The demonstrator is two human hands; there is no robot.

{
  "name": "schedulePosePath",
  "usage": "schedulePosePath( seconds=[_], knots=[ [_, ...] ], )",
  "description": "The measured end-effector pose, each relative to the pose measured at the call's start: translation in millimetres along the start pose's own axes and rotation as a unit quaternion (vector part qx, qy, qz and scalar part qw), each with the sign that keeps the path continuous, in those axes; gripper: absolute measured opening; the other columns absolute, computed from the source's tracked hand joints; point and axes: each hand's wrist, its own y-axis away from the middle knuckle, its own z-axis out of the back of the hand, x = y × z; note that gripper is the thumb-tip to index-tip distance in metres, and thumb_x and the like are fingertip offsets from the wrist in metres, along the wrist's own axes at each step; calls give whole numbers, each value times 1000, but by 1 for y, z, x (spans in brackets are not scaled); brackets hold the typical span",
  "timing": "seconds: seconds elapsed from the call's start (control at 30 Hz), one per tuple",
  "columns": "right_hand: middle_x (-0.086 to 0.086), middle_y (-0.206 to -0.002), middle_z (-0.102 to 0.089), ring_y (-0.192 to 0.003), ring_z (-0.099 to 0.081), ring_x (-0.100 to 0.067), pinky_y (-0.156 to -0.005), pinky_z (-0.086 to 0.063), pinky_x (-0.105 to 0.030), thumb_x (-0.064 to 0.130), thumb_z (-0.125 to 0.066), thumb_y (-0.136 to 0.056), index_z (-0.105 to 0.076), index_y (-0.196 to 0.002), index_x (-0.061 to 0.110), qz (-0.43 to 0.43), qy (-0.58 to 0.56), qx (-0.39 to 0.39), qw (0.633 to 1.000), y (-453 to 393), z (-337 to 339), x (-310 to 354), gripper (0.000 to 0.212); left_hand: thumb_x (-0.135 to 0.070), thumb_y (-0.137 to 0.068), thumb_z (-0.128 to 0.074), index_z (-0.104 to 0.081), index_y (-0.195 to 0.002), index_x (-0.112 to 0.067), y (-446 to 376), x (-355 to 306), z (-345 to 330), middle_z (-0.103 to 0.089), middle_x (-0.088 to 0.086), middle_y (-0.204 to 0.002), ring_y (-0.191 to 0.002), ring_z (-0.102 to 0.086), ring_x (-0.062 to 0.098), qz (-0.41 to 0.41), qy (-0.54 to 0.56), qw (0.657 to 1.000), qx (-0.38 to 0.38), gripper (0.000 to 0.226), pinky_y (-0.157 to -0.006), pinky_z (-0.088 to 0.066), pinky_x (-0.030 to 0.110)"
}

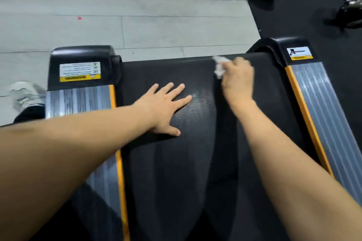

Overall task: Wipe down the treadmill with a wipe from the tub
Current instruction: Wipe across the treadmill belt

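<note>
Down on the treadmill [168, 162], both hands work near the far end of the black belt. The left hand [164, 107] lies flat on the belt with its fingers spread wide, holding nothing. The right hand [238, 80] grips a crumpled white wipe [219, 66], fingers curled round it, and presses it on the belt close to the far edge. Grey ribbed side rails [317, 92] with orange trim run along both sides of the belt, each ending in a black cap with a warning label [80, 71]. A white shoe [24, 94] stands on the pale floor [137, 31] just left of the treadmill.
</note>
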Motion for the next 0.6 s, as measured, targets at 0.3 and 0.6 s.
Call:
schedulePosePath(
  seconds=[0.3,0.6],
  knots=[
    [-14,-82,-61,-74,-59,-35,-63,-44,-37,12,-48,-77,-72,-83,12,-4,-122,-24,992,17,-11,172,25,-56,-100,-7,-30,-159,-26,95,102,-32,-24,10,-167,-154,-20,34,66,-85,988,-115,70,-125,-15,51],
    [-13,-88,-62,-81,-60,-37,-67,-44,-42,17,-44,-82,-77,-97,19,11,-12,20,1000,18,-2,91,36,-51,-104,-21,-53,-144,-21,104,95,-68,-29,13,-165,-152,-26,36,99,37,972,-212,60,-124,-18,51]
  ],
)
